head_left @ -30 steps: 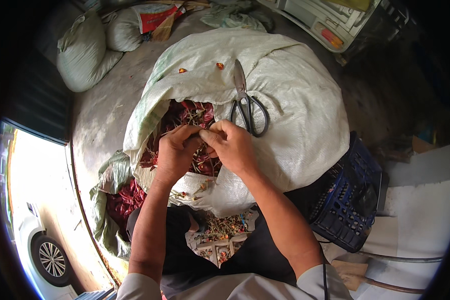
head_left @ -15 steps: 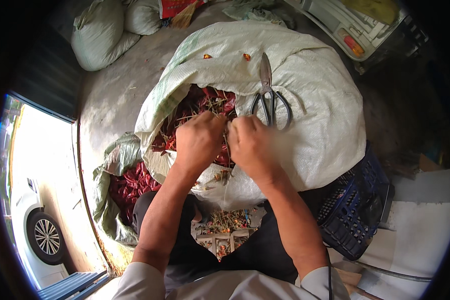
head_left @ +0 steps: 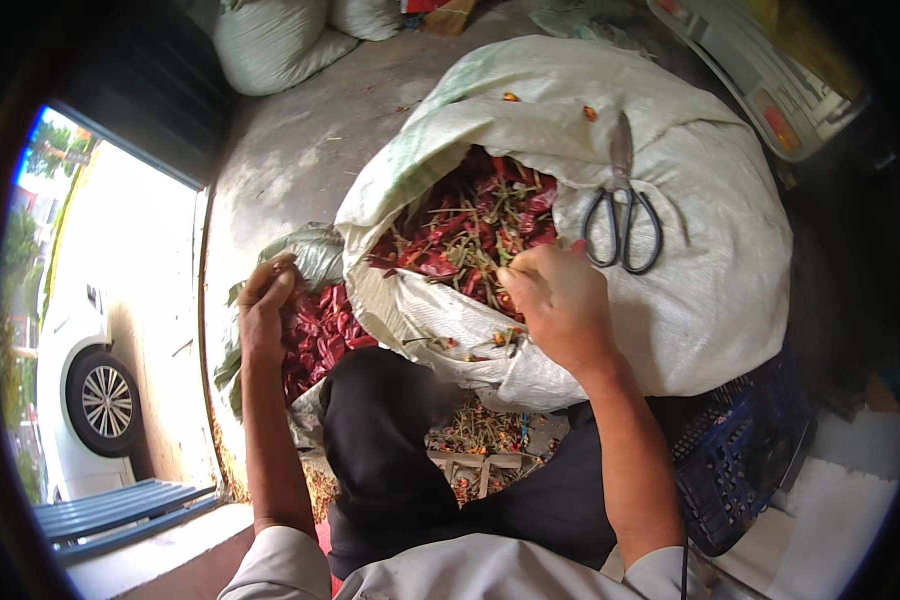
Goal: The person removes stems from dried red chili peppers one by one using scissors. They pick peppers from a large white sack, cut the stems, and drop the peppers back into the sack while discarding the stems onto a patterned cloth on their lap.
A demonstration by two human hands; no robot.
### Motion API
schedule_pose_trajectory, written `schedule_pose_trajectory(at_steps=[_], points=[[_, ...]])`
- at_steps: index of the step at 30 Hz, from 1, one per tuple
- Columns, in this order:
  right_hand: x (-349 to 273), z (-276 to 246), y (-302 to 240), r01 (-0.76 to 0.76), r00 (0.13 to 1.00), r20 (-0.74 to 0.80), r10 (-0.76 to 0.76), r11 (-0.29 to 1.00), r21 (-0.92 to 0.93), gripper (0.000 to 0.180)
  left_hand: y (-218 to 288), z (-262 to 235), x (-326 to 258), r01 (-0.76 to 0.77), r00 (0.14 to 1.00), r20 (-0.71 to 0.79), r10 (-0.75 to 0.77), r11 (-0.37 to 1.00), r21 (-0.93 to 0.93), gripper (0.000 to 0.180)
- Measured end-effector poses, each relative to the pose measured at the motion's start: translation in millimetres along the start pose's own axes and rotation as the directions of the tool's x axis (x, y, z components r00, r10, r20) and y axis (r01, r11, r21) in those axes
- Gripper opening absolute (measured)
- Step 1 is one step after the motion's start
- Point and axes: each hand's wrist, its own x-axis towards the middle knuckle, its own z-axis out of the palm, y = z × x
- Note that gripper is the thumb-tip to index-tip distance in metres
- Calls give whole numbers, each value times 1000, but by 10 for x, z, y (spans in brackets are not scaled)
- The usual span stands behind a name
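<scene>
L hand (head_left: 264, 310) moved left, beside glossy dk-red chillies (head_left: 322, 328), R hand (head_left: 565, 305) at sack (head_left: 720, 250); fingers (head_left: 519, 284) bent, can't tell if holding.

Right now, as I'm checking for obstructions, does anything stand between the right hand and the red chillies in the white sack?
Nothing visible: the right hand is at the mouth of the white sack, beside the red chillies. The scissors lie to the right.

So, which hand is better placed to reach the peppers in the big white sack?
The right hand, I'd say: it is at the opening of the white sack, close to the red peppers inside. The left hand is away to the left, by the green sack.
</scene>
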Motion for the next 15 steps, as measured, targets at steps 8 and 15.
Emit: schedule_pose_trajectory(at_steps=[8,15], points=[[-49,27,-31,-274,933,301,200,934,230,14,-283,185,-80,18,998,58,-11,992,-122,23],[-82,-21,-70,-354,845,504,178,893,277,12,-486,-316,124,88,994,-97,-60,940,329,32]])
